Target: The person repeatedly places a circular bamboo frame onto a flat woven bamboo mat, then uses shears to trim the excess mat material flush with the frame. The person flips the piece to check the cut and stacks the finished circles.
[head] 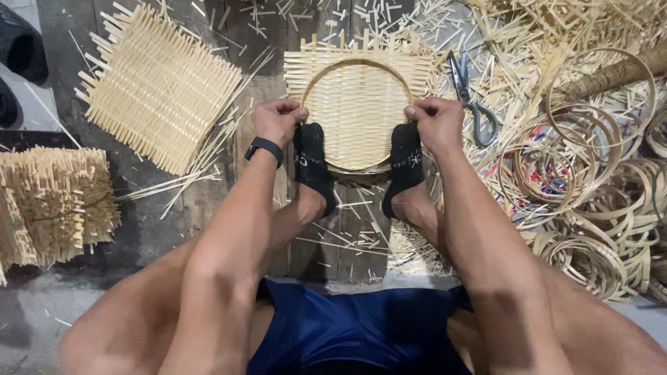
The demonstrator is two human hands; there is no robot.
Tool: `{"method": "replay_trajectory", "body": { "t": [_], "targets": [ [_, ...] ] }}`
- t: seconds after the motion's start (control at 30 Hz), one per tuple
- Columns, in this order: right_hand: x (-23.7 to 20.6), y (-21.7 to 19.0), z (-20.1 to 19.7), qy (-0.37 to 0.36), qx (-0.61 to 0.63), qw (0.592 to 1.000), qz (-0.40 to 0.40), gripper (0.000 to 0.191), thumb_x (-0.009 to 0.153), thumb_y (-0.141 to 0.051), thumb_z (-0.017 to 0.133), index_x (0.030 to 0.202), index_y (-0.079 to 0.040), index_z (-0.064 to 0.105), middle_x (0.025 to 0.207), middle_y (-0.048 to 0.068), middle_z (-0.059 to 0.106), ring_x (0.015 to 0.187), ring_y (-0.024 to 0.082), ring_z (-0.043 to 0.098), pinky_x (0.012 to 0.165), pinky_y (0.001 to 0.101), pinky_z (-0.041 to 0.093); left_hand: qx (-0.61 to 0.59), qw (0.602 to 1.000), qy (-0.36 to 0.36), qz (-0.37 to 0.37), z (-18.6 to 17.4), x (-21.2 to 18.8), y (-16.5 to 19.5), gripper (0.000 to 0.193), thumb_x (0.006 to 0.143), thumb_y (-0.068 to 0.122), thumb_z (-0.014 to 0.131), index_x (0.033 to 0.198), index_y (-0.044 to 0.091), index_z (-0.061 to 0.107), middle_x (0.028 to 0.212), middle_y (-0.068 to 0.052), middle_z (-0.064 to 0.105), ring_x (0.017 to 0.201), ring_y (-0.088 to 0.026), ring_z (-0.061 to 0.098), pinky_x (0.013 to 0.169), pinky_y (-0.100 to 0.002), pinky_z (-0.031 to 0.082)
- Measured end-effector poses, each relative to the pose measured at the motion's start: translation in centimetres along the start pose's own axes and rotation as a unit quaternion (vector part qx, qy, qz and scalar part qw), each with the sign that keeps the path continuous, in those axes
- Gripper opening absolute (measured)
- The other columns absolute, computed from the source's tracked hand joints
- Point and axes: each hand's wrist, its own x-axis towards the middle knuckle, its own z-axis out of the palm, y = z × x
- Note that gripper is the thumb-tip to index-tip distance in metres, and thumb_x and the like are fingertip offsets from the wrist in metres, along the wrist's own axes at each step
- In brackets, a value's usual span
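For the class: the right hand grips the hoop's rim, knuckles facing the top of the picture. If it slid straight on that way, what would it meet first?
Probably the woven mat's fringe beyond the hoop; the scissors lie slightly right of the right hand. Depth is unclear.

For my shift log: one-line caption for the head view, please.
Both hands, left and right, press a round hoop onto a woven bamboo mat, both feet pinning it.

No packages, labels, signs or lit screens are showing here. The nearest thing is the black fitness band (265,149) sitting on the left wrist, its face turned away.
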Motion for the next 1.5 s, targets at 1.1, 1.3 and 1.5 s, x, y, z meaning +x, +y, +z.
{"method": "replay_trajectory", "body": {
  "t": [1.1,1.3,1.5],
  "targets": [
    [7.0,-2.9,5.4,-0.073,-0.057,0.985,-0.148,0.015,0.101,-0.014,0.067,0.106,-0.004,0.077,0.085,0.017,0.073,0.072,0.028,0.071,0.066,0.0374,0.055,0.096,0.965,-0.142,0.2,7.2,6.4,7.1,0.026,0.097,0.031,0.065,0.104,0.011,0.079,0.088,-0.011,0.074,0.077,-0.03,0.072,0.07,-0.039,0.055],
    [8.6,-2.0,5.4,-0.152,0.009,0.987,0.048,0.036,0.111,-0.022,0.068,0.088,0.005,0.074,0.077,0.022,0.064,0.063,0.03,0.051,0.065,0.0448,0.044,0.066,0.975,-0.198,0.076,8.2,8.0,7.7,0.035,0.094,0.035,0.074,0.089,0.0,0.078,0.069,-0.011,0.068,0.063,-0.017,0.056,0.059,-0.036,0.045],
    [6.2,-2.0,5.0,0.066,-0.294,0.919,-0.254,0.049,0.111,-0.034,0.041,0.085,-0.002,0.069,0.088,0.022,0.066,0.082,0.038,0.062,0.074,0.053,0.045,0.06,0.969,-0.179,0.16,6.6,7.1,7.7,0.041,0.099,0.042,0.059,0.098,0.006,0.079,0.076,-0.014,0.072,0.067,-0.023,0.063,0.066,-0.037,0.047]
  ]
}}
